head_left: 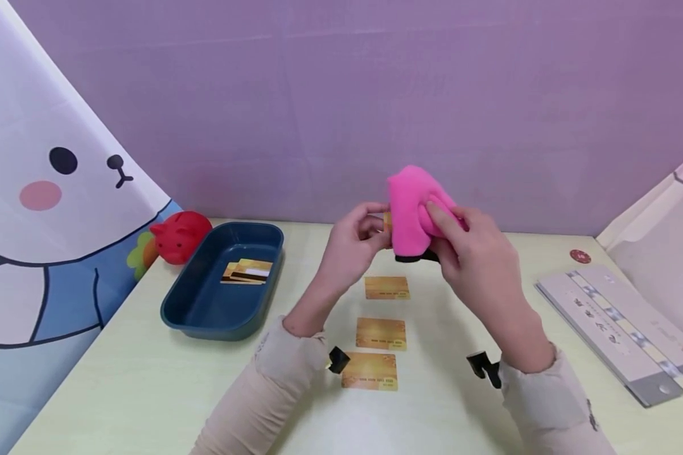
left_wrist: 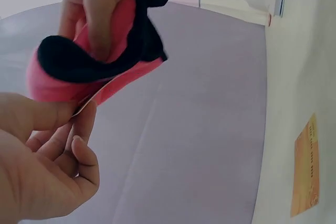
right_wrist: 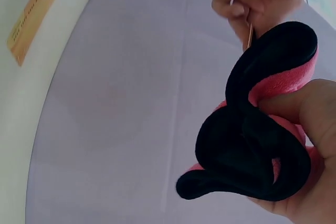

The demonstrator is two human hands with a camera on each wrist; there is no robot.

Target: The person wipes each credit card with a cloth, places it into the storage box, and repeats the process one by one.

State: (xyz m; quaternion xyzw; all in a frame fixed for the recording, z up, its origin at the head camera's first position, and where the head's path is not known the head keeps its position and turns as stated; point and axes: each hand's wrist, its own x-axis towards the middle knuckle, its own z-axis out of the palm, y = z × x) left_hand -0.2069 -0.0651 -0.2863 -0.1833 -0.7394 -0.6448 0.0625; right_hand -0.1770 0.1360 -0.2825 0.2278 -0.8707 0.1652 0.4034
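In the head view my left hand [head_left: 355, 237] pinches a gold card [head_left: 387, 221] by its edge. The rest of that card is hidden behind or inside a folded pink cloth [head_left: 408, 208] with black edging. My right hand [head_left: 480, 259] grips the bunched cloth, its thumb and fingers pressed into the folds. From the left wrist, the thin edge of the card shows between thumb and finger, running up against the cloth. Below the hands, three gold cards lie in a column on the table: a far one [head_left: 387, 288], a middle one [head_left: 381, 333] and a near one [head_left: 370, 371].
A blue tray [head_left: 176, 313] on the left holds several gold cards [head_left: 247, 272], some striped side up. Beside it sits a red piggy bank [head_left: 181, 237]. On the right lie a grey binder-like book [head_left: 620, 328] and a small red chip [head_left: 580, 256]. A purple curtain [head_left: 319, 114] hangs behind.
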